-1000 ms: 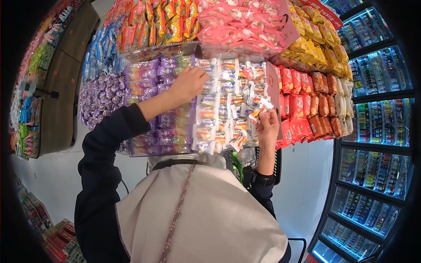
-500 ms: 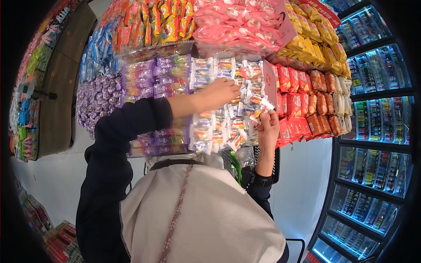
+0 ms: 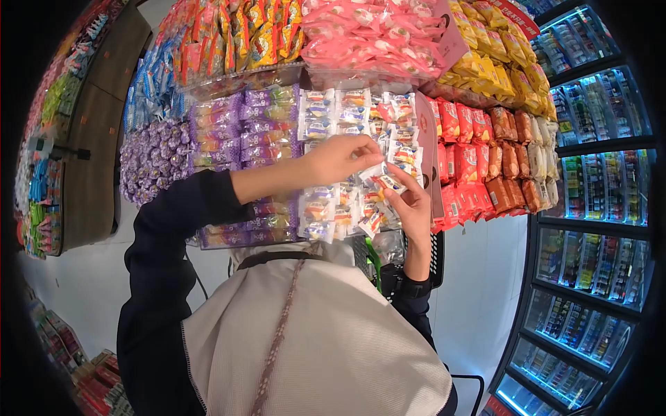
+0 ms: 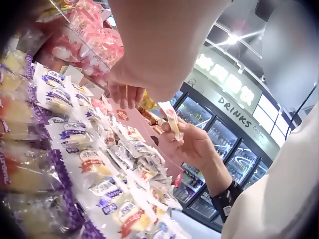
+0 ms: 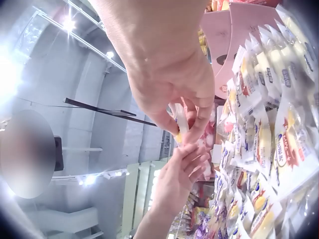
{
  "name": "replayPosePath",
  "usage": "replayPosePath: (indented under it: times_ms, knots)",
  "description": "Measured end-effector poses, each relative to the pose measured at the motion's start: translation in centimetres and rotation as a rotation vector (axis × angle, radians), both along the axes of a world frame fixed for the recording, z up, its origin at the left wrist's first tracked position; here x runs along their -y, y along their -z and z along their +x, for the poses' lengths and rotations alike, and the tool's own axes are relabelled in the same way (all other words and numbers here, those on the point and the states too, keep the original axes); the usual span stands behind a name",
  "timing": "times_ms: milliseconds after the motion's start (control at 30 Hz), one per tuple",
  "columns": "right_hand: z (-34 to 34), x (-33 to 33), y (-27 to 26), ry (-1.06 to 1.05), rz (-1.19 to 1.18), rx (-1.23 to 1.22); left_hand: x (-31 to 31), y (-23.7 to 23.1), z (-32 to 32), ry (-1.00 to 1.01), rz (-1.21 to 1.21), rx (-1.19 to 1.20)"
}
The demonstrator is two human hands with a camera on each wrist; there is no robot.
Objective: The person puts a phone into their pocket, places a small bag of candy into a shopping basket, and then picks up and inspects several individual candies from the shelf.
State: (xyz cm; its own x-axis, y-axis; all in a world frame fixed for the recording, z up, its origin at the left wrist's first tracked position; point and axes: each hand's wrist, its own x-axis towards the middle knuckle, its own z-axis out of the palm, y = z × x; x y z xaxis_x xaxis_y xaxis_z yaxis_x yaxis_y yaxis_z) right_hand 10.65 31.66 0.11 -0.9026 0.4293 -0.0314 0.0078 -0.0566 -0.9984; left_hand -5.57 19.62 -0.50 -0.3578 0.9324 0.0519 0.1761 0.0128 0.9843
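Observation:
My right hand (image 3: 414,206) pinches a small snack packet (image 3: 381,178) between thumb and fingers, over the tray's right side. The packet is a clear and white wrapper with coloured print. From the left, my left hand (image 3: 341,158) reaches across, its fingertips right at the packet's upper end. In the left wrist view the packet (image 4: 172,120) stands upright in the right fingers, while the left fingers (image 4: 130,95) hang loosely bent beside it. The right wrist view shows the left hand (image 5: 174,181) meeting the right fingertips. Rows of similar white packets (image 3: 320,211) lie below both hands.
Purple-edged jelly packs (image 3: 270,237) fill the tray's left part. A pink divider (image 3: 427,139) separates the white packets from red packs (image 3: 468,163). Pink bags (image 3: 374,35) and yellow bags (image 3: 485,41) are piled behind. Lit drinks fridges (image 3: 600,177) line the right.
My left hand has moved right from the purple packs' edge, over the white packets, to the right hand. The right hand has shifted slightly left with its packet, which has turned.

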Motion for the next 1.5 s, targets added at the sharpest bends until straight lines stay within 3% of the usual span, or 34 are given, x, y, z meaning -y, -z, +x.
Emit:
replayPosePath:
  times_ms: [100,133,233,333,433,533,633,767,1500]
  knots:
    - [-0.7,0.8,0.9,-0.025,-0.059,-0.054,2.0,-0.4,0.5,0.126,-0.131,0.148]
    - [-1.0,1.1,1.1,-0.012,-0.102,-0.067,2.5,-0.1,0.9,0.125,-0.023,0.395]
    - [-1.3,1.5,1.4,0.067,-0.141,-0.072,3.9,-0.1,0.4,0.114,-0.214,0.552]
    - [-1.4,1.7,1.1,0.089,-0.146,-0.041,4.8,-0.9,1.0,0.042,-0.214,0.567]
    - [-1.2,1.8,0.9,0.031,-0.146,-0.008,5.0,-0.1,1.5,-0.013,-0.156,0.435]
    - [-1.2,1.8,1.7,-0.035,-0.118,0.027,5.1,0.3,1.4,-0.085,-0.156,0.494]
    - [-1.5,2.5,1.2,0.035,-0.218,0.078,5.2,0.1,1.2,-0.101,-0.246,0.559]
    - [-1.6,2.2,3.3,0.075,-0.266,0.037,5.7,1.1,1.3,-0.082,-0.234,0.62]
    - [-1.3,2.3,3.1,0.065,-0.163,0.117,6.4,2.3,1.3,-0.064,-0.235,0.668]
